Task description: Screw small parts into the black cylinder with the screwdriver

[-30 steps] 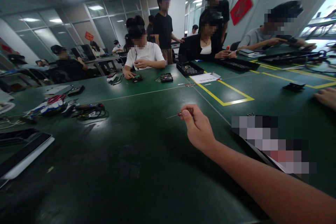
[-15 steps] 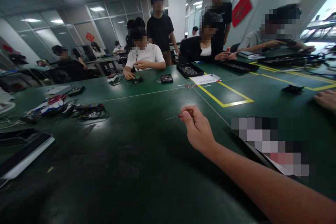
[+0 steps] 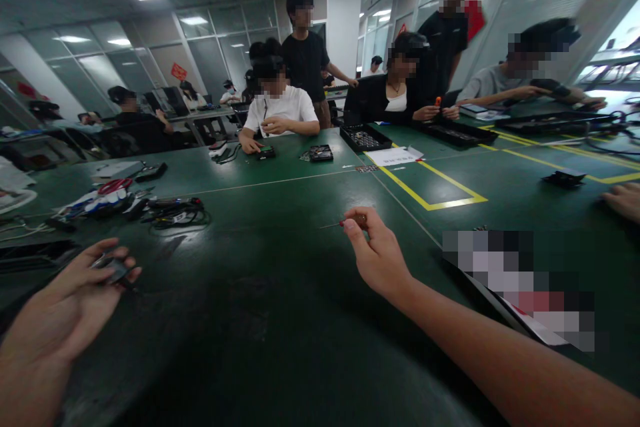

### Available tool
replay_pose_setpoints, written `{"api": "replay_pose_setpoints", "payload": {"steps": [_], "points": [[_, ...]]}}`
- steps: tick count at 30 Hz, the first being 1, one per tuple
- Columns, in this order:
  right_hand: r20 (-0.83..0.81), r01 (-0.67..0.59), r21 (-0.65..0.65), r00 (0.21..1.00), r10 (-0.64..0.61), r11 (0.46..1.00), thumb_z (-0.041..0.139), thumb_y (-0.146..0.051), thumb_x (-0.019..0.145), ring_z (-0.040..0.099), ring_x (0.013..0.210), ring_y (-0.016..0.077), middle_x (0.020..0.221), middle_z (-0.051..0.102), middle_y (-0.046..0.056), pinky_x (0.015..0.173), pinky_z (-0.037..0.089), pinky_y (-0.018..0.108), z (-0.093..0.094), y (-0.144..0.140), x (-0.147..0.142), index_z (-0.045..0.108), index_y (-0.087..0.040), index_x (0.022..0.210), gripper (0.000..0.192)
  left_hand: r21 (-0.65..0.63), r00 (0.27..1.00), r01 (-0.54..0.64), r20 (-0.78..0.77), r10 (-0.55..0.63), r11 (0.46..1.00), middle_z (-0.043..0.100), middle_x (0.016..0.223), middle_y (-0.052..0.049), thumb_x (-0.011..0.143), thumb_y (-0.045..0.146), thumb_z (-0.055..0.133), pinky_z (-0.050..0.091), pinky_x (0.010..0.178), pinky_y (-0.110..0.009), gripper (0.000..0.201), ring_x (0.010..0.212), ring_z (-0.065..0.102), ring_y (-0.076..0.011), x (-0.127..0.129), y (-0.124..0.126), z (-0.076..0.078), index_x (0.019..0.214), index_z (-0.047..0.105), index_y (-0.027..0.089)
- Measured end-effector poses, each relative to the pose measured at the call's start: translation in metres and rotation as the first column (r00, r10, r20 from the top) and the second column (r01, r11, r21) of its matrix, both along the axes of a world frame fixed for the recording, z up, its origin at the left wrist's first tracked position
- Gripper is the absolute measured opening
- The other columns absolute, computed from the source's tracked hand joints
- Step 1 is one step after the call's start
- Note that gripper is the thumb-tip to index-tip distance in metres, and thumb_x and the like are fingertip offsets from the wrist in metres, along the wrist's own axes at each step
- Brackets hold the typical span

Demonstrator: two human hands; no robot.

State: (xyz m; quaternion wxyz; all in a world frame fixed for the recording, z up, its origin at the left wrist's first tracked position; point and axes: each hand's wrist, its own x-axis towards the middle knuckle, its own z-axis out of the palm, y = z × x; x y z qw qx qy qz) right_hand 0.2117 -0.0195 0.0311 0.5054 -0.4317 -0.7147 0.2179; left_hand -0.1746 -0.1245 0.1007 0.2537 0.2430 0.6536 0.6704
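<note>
My right hand (image 3: pixel 376 257) is closed around the reddish handle of a small screwdriver (image 3: pixel 342 223) above the middle of the green table. Its thin metal shaft points left, touching nothing. At the left, my left hand (image 3: pixel 75 303) grips a small dark grey device (image 3: pixel 118 271) between thumb and fingers. Motion blur keeps me from telling what kind of device it is. A thin dark piece juts from its lower right end.
Left of centre lie bundled black cables (image 3: pixel 175 213) and a red cable coil (image 3: pixel 115 185). Black trays (image 3: pixel 367 138) and a paper sheet (image 3: pixel 395 156) are farther back. Several people sit or stand around the table; a co-worker's hand (image 3: pixel 623 200) rests at the right edge.
My left hand has come into view at the left with the dark device. My right hand keeps its hold on the screwdriver. The view has shifted slightly.
</note>
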Motion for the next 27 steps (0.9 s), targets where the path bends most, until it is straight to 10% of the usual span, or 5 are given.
{"api": "replay_pose_setpoints", "payload": {"steps": [11,17,27], "points": [[0.057,0.018,0.043,0.998,-0.020,0.999,0.058,-0.039,0.096,0.064,0.070,0.0179,0.075,0.067,0.001,0.066,0.048,0.031,0.011,-0.005,-0.001,0.065,-0.022,0.090,0.019,-0.073,0.712,0.672,-0.212,-0.670,0.737,0.071,0.113,-0.009,0.065,0.018,0.082,0.052,0.095,-0.039,0.049,0.104,0.067,-0.0225,0.132,0.095,-0.050,0.110,0.062,0.015],[-0.001,0.017,0.131,1.000,-0.017,0.991,0.060,-0.035,0.095,0.063,0.064,0.0158,0.071,0.066,-0.001,0.063,0.048,0.029,0.012,-0.012,0.001,0.064,-0.022,0.088,0.015,-0.076,0.572,0.738,-0.457,-0.682,0.670,0.072,0.117,-0.006,0.075,0.011,0.075,0.047,0.108,-0.045,0.042,0.112,0.066,-0.0239,0.176,0.108,-0.087,0.115,0.071,0.022],[-0.013,0.002,0.139,1.000,0.000,0.990,0.055,-0.032,0.098,0.071,0.081,0.0205,0.088,0.073,0.003,0.074,0.054,0.034,0.006,-0.011,-0.001,0.062,-0.024,0.105,0.013,-0.079,0.525,0.722,-0.584,-0.619,0.687,0.071,0.122,-0.005,0.081,0.014,0.076,0.046,0.110,-0.045,0.041,0.117,0.064,-0.0253,0.174,0.104,-0.104,0.120,0.071,0.025]]}}
